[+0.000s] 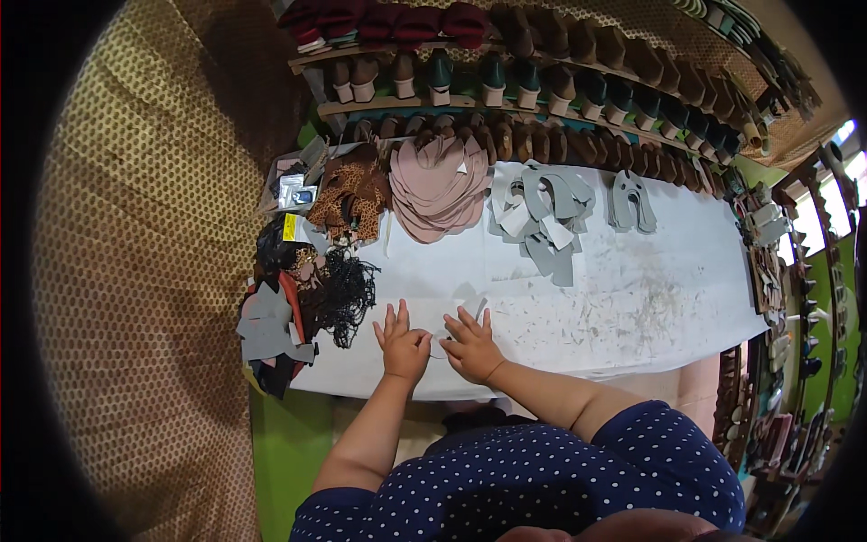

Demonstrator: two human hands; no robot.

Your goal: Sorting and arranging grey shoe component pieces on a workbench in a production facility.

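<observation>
While your left hand brings thumb and forefinger together, its other fingers raised, your right hand spreads its fingers just beside it. Between them, over the near part of the white-covered surface, sits a small, thin pale piece; you cannot tell from this view whether either hand grips it. Farther back lie your stacked pink cutouts and loose grey cutouts, with tangled black trim to the left.
</observation>
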